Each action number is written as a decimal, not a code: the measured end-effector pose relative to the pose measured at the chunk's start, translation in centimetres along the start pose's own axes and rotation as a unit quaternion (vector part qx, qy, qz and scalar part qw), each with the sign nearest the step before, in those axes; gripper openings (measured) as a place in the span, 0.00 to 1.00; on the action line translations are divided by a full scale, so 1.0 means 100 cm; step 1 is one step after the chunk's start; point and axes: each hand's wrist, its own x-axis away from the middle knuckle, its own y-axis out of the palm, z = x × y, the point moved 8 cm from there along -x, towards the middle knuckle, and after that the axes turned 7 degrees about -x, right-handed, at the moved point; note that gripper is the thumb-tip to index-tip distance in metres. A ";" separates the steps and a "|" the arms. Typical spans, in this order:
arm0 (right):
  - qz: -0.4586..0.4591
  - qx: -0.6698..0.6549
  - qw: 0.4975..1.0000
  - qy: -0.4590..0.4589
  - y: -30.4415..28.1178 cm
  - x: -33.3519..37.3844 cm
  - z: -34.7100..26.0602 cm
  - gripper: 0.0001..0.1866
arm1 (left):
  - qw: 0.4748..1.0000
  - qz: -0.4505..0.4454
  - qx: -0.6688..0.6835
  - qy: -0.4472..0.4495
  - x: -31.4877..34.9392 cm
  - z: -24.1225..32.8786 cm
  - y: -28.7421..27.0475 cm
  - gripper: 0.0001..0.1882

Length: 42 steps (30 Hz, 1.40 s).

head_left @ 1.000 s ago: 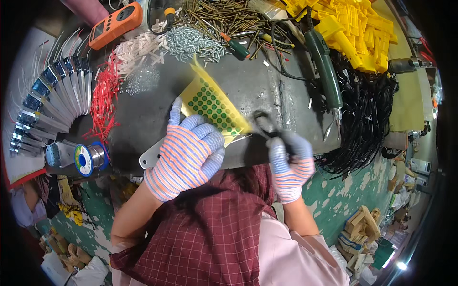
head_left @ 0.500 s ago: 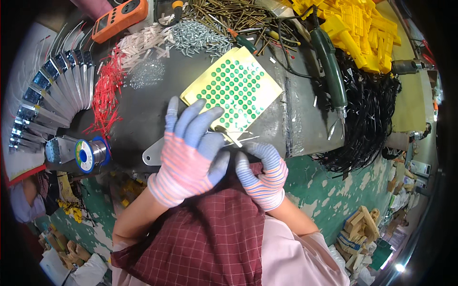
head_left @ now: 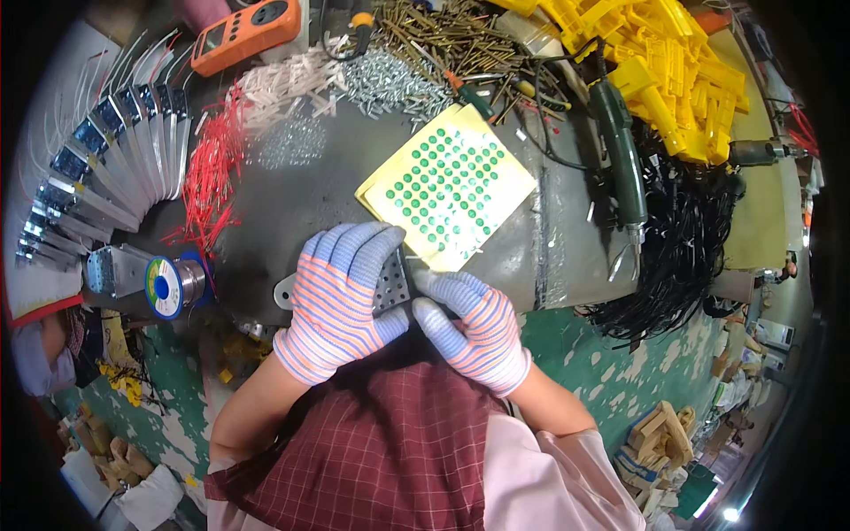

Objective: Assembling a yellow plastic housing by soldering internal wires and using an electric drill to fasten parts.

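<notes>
Both curl: left hand (head_left: 341, 292) grips perforated plate (head_left: 391, 290); right hand (head_left: 474, 329) half-closed, hold unclear.

- I'm standing in what looks like an assembly workshop.
- The desk (head_left: 279, 199) carries heaps of silver screws (head_left: 390, 81), yellow plastic parts (head_left: 686, 84) and red wires (head_left: 211, 181).
- A dark green power screwdriver (head_left: 620, 146) and orange meter (head_left: 246, 37) lie there too.
- The green floor (head_left: 580, 358) is patchily worn.
</notes>
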 end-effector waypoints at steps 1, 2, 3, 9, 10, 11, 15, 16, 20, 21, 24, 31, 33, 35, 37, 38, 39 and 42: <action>-0.028 -0.020 0.999 0.023 -0.006 -0.004 0.003 0.11 | 1.000 0.006 0.000 0.005 -0.001 0.001 -0.001 0.38; 0.022 0.020 0.999 0.033 -0.028 -0.013 0.008 0.09 | 1.000 0.014 -0.013 0.012 -0.002 0.003 -0.002 0.39; 0.087 0.064 0.994 0.003 -0.059 -0.022 0.008 0.11 | 0.999 0.022 -0.020 0.027 -0.006 0.009 -0.002 0.41; 0.069 0.332 0.939 0.051 -0.088 -0.075 0.072 0.25 | 0.999 -0.008 -0.032 0.004 -0.006 0.010 0.004 0.41; -0.041 0.280 0.944 0.172 -0.078 -0.081 0.067 0.26 | 0.999 -0.003 -0.037 0.007 -0.004 0.011 0.000 0.41; -0.061 0.261 0.946 0.181 -0.074 -0.082 0.066 0.27 | 0.999 0.001 -0.036 0.011 0.000 0.010 0.001 0.41; -0.009 0.012 0.998 0.057 -0.075 -0.083 0.041 0.16 | 0.999 -0.001 -0.037 0.022 0.003 0.013 0.001 0.42; -0.020 0.013 0.999 0.024 -0.067 -0.085 0.036 0.15 | 0.999 -0.005 -0.040 0.017 0.003 0.013 0.003 0.42; -0.073 0.065 0.988 -0.120 -0.055 -0.104 0.010 0.14 | 0.999 -0.007 -0.038 0.024 0.001 0.011 0.006 0.44; -0.031 0.135 0.975 -0.176 -0.070 -0.120 0.005 0.14 | 0.999 -0.005 -0.040 0.024 0.000 0.011 0.005 0.44; 0.033 0.152 0.977 -0.146 -0.139 -0.176 0.007 0.20 | 0.999 -0.008 -0.046 0.014 0.004 0.013 0.001 0.44; 0.225 0.501 0.835 0.036 -0.297 -0.154 0.031 0.20 | 0.999 -0.001 -0.033 0.013 0.002 0.013 0.002 0.42; 0.213 0.586 0.773 0.115 -0.306 -0.125 0.045 0.21 | 0.999 0.002 -0.031 0.010 0.001 0.013 0.002 0.42; 0.182 0.606 0.764 0.124 -0.306 -0.110 0.074 0.28 | 0.999 0.004 -0.032 0.016 0.000 0.014 0.001 0.42; 0.192 0.596 0.772 0.115 -0.308 -0.109 0.075 0.26 | 1.000 -0.002 -0.024 0.016 -0.001 0.012 0.001 0.42; 0.192 0.595 0.772 0.111 -0.309 -0.112 0.070 0.26 | 1.000 -0.008 -0.015 0.017 -0.002 0.011 0.002 0.43; 0.192 0.618 0.758 0.083 -0.302 -0.119 0.052 0.23 | 1.000 -0.006 -0.018 0.015 -0.001 0.010 0.001 0.43; 0.199 0.598 0.776 0.034 -0.287 -0.150 0.032 0.19 | 1.000 0.004 -0.017 0.025 -0.004 0.010 0.000 0.43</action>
